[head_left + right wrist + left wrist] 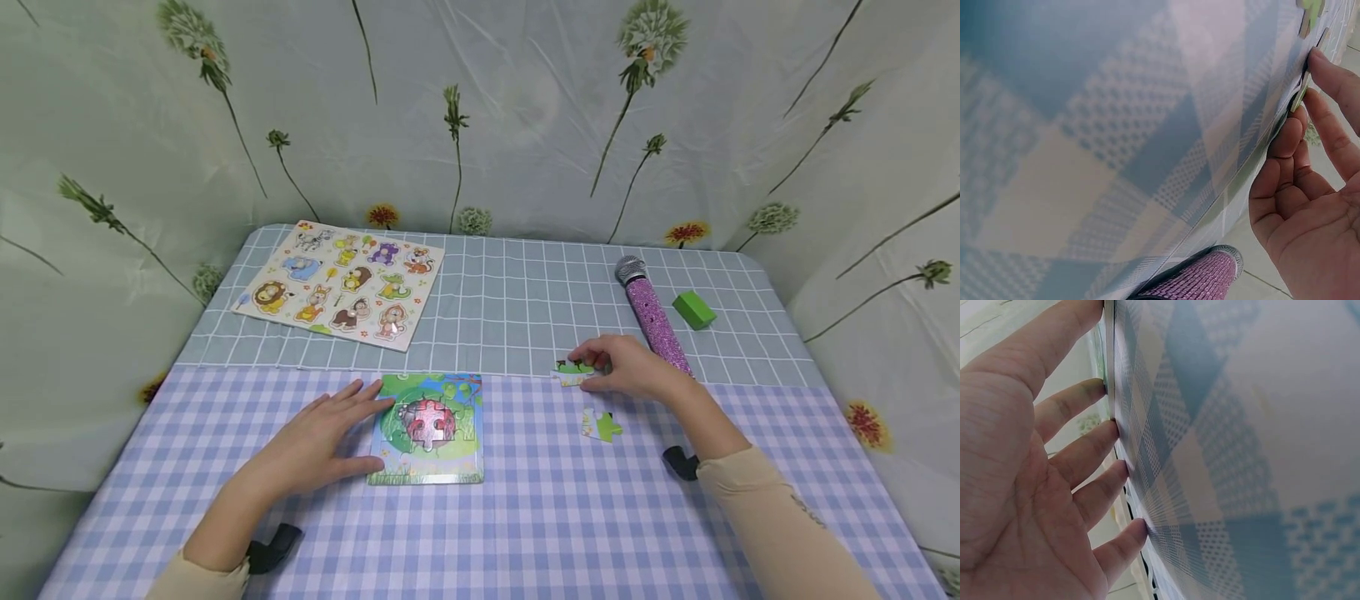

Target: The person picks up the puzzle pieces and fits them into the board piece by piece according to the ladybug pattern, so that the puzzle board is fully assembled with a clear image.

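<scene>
A square ladybug jigsaw puzzle (463, 462) lies on the checkered cloth in front of me. My left hand (318, 439) spreads its fingers at the puzzle's left edge, thumb near the lower corner. The left wrist view has those fingers long and apart, tips down at the cloth and the board's edge. To the right of the puzzle, my right hand (628, 367) pinches a green and white jigsaw piece (568, 375) between thumb and index finger, low over the cloth. Just below it lies another loose jigsaw piece (597, 425), green with a pale side.
An animal peg puzzle board (337, 283) lies at the back left. Beyond the right hand are a glittery pink microphone (651, 310), partly behind the forearm, and a green block (694, 310). A floral curtain (525, 125) hangs behind the table.
</scene>
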A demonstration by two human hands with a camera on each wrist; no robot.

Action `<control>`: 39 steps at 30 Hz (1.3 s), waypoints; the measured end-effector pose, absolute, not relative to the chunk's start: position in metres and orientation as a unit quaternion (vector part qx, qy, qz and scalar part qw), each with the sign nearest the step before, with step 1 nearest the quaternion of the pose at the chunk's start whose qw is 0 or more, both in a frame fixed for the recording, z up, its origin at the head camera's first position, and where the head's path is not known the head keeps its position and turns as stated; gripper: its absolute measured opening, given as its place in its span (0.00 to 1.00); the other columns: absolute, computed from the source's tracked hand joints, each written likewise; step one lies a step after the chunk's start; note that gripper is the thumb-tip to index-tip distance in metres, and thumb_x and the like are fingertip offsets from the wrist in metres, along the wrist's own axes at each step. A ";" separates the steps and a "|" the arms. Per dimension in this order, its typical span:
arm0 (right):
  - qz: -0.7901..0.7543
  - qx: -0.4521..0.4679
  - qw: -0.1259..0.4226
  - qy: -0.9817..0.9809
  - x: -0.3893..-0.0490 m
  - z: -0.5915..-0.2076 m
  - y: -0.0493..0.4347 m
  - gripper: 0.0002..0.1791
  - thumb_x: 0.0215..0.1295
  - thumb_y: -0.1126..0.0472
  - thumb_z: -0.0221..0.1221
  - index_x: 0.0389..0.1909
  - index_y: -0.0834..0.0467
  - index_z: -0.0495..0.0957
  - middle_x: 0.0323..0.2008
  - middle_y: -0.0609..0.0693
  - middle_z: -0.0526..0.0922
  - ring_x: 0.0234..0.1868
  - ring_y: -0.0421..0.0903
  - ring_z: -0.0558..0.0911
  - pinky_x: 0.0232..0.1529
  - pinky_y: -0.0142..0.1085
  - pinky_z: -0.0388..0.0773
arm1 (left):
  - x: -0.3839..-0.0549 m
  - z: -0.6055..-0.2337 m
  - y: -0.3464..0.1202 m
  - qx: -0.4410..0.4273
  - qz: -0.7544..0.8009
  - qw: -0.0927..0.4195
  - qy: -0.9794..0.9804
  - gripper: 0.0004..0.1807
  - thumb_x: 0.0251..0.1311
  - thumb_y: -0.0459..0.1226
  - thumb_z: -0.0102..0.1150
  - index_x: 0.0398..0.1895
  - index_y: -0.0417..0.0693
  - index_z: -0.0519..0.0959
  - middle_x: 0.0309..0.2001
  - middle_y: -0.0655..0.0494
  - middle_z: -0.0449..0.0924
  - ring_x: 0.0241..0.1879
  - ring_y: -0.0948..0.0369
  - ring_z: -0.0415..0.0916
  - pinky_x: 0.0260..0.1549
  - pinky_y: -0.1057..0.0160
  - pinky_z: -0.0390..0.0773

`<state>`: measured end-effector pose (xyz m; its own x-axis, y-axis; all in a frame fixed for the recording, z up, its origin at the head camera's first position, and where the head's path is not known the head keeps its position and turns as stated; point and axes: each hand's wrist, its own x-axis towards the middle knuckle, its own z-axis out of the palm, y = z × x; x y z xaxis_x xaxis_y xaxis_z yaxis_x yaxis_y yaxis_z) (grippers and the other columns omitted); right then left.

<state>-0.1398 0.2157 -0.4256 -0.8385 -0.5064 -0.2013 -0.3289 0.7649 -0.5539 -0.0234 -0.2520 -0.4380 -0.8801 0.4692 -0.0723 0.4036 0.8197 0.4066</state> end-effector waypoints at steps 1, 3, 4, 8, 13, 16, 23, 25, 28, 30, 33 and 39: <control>-0.259 -0.227 0.171 0.923 -0.140 -0.426 0.216 0.22 0.63 0.62 0.76 0.57 0.61 0.86 0.40 0.50 0.84 0.42 0.44 0.79 0.47 0.38 0.78 | -0.023 -0.438 -0.252 0.229 0.194 0.085 0.950 0.43 0.60 0.59 0.75 0.78 0.59 0.74 0.83 0.49 0.65 0.82 0.38 0.60 0.72 0.23 0.64; -0.260 -0.227 0.167 0.923 -0.140 -0.427 0.216 0.22 0.62 0.62 0.76 0.57 0.62 0.86 0.38 0.49 0.84 0.40 0.43 0.78 0.45 0.35 0.77 | -0.023 -0.438 -0.252 0.229 0.194 0.085 0.950 0.43 0.60 0.59 0.75 0.78 0.58 0.74 0.83 0.49 0.65 0.82 0.38 0.61 0.72 0.23 0.64; -0.261 -0.228 0.165 0.923 -0.141 -0.427 0.216 0.22 0.62 0.62 0.76 0.56 0.62 0.86 0.37 0.48 0.84 0.40 0.42 0.78 0.44 0.34 0.77 | -0.023 -0.438 -0.252 0.229 0.194 0.086 0.950 0.43 0.60 0.59 0.75 0.78 0.58 0.74 0.83 0.49 0.65 0.82 0.38 0.61 0.72 0.23 0.64; -0.267 -0.226 0.159 0.923 -0.141 -0.428 0.216 0.21 0.60 0.63 0.77 0.53 0.63 0.86 0.35 0.48 0.84 0.38 0.42 0.77 0.41 0.31 0.76 | -0.023 -0.439 -0.253 0.227 0.196 0.087 0.950 0.43 0.60 0.59 0.76 0.78 0.58 0.74 0.83 0.48 0.65 0.82 0.38 0.60 0.72 0.23 0.64; -0.267 -0.224 0.153 0.925 -0.141 -0.428 0.216 0.18 0.60 0.62 0.77 0.50 0.62 0.87 0.35 0.47 0.84 0.38 0.40 0.78 0.41 0.30 0.76 | -0.022 -0.439 -0.253 0.227 0.198 0.088 0.950 0.43 0.60 0.59 0.76 0.78 0.58 0.74 0.83 0.48 0.65 0.82 0.38 0.60 0.72 0.23 0.63; -0.265 -0.226 0.150 0.925 -0.141 -0.429 0.217 0.18 0.60 0.62 0.77 0.50 0.62 0.87 0.35 0.47 0.85 0.37 0.40 0.78 0.40 0.30 0.77 | -0.022 -0.440 -0.253 0.228 0.197 0.087 0.949 0.43 0.60 0.59 0.75 0.78 0.58 0.74 0.83 0.48 0.65 0.82 0.38 0.60 0.72 0.23 0.64; -0.274 -0.223 0.157 0.922 -0.139 -0.428 0.217 0.19 0.59 0.60 0.78 0.50 0.61 0.88 0.35 0.46 0.85 0.37 0.41 0.79 0.40 0.29 0.77 | -0.023 -0.442 -0.253 0.225 0.195 0.091 0.950 0.44 0.60 0.58 0.76 0.78 0.59 0.74 0.83 0.48 0.64 0.83 0.38 0.59 0.73 0.23 0.62; -0.274 -0.225 0.159 0.921 -0.138 -0.428 0.217 0.19 0.59 0.59 0.78 0.49 0.60 0.88 0.34 0.45 0.85 0.37 0.41 0.78 0.39 0.29 0.76 | -0.023 -0.442 -0.253 0.223 0.196 0.093 0.950 0.44 0.60 0.58 0.76 0.78 0.59 0.74 0.84 0.49 0.63 0.83 0.39 0.58 0.74 0.23 0.62; -0.275 -0.229 0.157 0.921 -0.136 -0.427 0.214 0.18 0.58 0.59 0.77 0.49 0.59 0.89 0.34 0.44 0.85 0.36 0.40 0.79 0.39 0.28 0.76 | -0.023 -0.441 -0.253 0.223 0.197 0.092 0.950 0.43 0.60 0.59 0.75 0.78 0.59 0.74 0.84 0.49 0.64 0.83 0.39 0.59 0.73 0.23 0.62; -0.277 -0.232 0.154 0.920 -0.134 -0.426 0.212 0.18 0.58 0.59 0.77 0.49 0.59 0.89 0.33 0.44 0.85 0.36 0.40 0.79 0.38 0.28 0.77 | -0.023 -0.441 -0.253 0.222 0.197 0.093 0.950 0.44 0.60 0.59 0.75 0.79 0.60 0.73 0.84 0.49 0.63 0.83 0.39 0.58 0.74 0.24 0.61; -0.288 -0.237 0.156 0.915 -0.131 -0.426 0.207 0.18 0.58 0.60 0.77 0.48 0.59 0.89 0.33 0.44 0.85 0.36 0.40 0.79 0.38 0.28 0.77 | -0.023 -0.441 -0.253 0.224 0.197 0.092 0.950 0.44 0.60 0.58 0.76 0.78 0.59 0.73 0.83 0.48 0.64 0.83 0.38 0.58 0.74 0.24 0.61; -0.312 -0.248 0.172 0.901 -0.124 -0.424 0.195 0.18 0.58 0.60 0.77 0.49 0.60 0.89 0.34 0.45 0.85 0.36 0.40 0.77 0.38 0.28 0.76 | -0.024 -0.440 -0.252 0.222 0.194 0.095 0.951 0.44 0.60 0.59 0.75 0.78 0.59 0.74 0.84 0.49 0.63 0.83 0.38 0.58 0.74 0.24 0.62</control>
